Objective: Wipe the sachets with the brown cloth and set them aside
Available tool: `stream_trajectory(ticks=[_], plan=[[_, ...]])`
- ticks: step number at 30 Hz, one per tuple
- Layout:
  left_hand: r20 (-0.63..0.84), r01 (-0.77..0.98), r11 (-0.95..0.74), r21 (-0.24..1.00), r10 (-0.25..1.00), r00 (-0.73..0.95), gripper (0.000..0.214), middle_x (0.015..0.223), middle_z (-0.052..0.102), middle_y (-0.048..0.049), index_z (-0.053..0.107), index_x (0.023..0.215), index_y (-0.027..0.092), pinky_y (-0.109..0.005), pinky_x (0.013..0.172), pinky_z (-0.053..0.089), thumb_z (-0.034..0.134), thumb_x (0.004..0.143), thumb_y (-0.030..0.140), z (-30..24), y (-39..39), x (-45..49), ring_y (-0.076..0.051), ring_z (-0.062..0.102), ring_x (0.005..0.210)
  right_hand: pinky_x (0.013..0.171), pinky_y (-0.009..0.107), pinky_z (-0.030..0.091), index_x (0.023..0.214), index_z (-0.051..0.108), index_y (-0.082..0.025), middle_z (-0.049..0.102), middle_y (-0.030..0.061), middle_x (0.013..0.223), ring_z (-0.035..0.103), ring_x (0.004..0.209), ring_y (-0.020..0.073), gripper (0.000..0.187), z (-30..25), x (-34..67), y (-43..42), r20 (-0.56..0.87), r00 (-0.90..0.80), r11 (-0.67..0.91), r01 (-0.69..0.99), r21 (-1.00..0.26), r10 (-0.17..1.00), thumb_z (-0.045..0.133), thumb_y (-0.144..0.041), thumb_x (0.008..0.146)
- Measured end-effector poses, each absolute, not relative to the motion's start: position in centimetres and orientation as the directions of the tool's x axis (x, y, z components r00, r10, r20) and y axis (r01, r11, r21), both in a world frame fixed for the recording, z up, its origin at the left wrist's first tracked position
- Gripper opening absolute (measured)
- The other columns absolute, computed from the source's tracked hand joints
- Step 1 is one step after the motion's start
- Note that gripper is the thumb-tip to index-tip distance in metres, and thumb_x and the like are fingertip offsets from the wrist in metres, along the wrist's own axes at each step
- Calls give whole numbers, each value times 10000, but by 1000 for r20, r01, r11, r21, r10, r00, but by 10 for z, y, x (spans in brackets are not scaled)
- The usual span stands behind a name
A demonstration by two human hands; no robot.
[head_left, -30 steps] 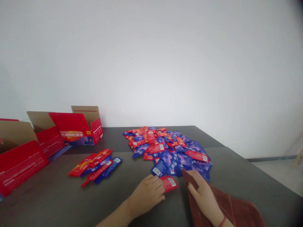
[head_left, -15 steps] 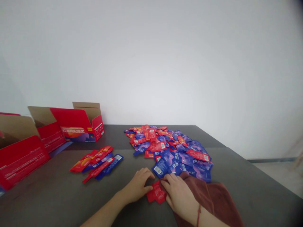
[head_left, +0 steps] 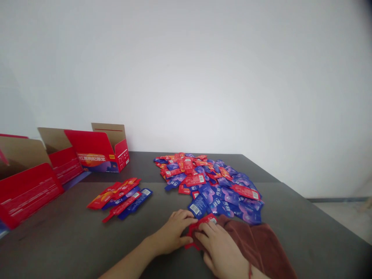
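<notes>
So, red pouch (head_left: 207, 217) sits just on the near side of the pile (head_left: 188, 168), on the bench (head_left: 116, 248). Flat, red, pale print, whitish barcode patch on the end nearest the pile; middle hidden by the hands. Left hand (head_left: 176, 230) half-curled at its left edge, thumb and fingertips apart; can't tell if it grips. Right hand (head_left: 222, 246) curled closed on brown cloth (head_left: 255, 244), against the pouch.
</notes>
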State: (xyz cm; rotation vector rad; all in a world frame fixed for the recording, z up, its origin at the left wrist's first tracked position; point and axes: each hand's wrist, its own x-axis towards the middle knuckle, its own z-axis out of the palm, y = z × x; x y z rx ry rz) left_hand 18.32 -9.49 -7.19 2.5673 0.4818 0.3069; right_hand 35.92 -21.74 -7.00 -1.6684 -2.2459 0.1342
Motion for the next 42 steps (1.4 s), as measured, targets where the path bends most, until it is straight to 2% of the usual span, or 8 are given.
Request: stream_trajectory(ticks=[8,14,20,25,30,34,37,42], plan=[[112,265,-815,515,371,922,502,1360,478,-60,504,1326,322,-443,1060,290,654,848,358,-68,-94,181,-275,402,1253,868,377,422,1029,664,-156,619,105,1011,549,962,253,291,-79,417,-209,205,27,-8,996,-92,978,479,-105,810],[107,284,-768,575,414,904,519,1319,499,-42,525,1289,302,-415,1054,300,660,795,218,-70,-93,183,-243,418,1225,915,384,421,1206,598,-172,599,105,1143,551,1015,242,402,-94,423,-223,316,41,9,988,-155,948,436,-115,843],[113,310,-777,547,436,893,518,1303,503,-24,558,1246,315,-389,1052,306,626,770,121,-68,-97,183,-225,420,1221,942,361,413,1231,582,-238,586,47,1203,528,1062,224,531,-85,395,-223,281,-160,227,948,-223,946,457,-59,746],[202,358,-811,464,490,848,338,1183,585,-29,612,1088,252,-362,993,374,557,795,93,-63,-117,198,-214,505,1110,924,345,433,1182,619,-172,623,92,1113,564,1026,220,404,-83,422,-215,287,49,38,956,-291,957,436,-116,826],[197,168,-892,419,271,942,559,1458,427,-59,409,1386,257,-424,1135,235,603,862,283,-69,-138,232,-253,361,1340,951,327,433,1237,595,-180,626,88,1161,568,1070,208,417,-90,438,-213,318,73,45,937,-347,945,423,-145,860],[140,81,-920,384,145,980,546,1475,413,-55,374,1423,272,-462,1164,150,552,910,325,-71,-137,231,-244,313,1382,990,341,415,1246,594,-166,620,95,1204,558,1114,216,421,-96,438,-214,329,91,30,938,-345,940,421,-157,862],[102,132,-913,387,184,978,484,1469,422,-36,407,1403,301,-463,1167,139,515,932,281,-65,-133,202,-223,348,1366,995,342,410,1259,586,-159,618,98,1212,563,1115,216,440,-97,438,-214,322,78,36,943,-331,944,416,-145,853],[75,361,-869,339,408,910,429,1417,493,12,497,1325,349,-423,1133,264,500,918,212,-62,-110,132,-207,437,1308,979,335,416,1239,601,-180,631,83,1181,572,1094,212,443,-94,436,-212,302,75,33,941,-337,950,410,-130,843]])
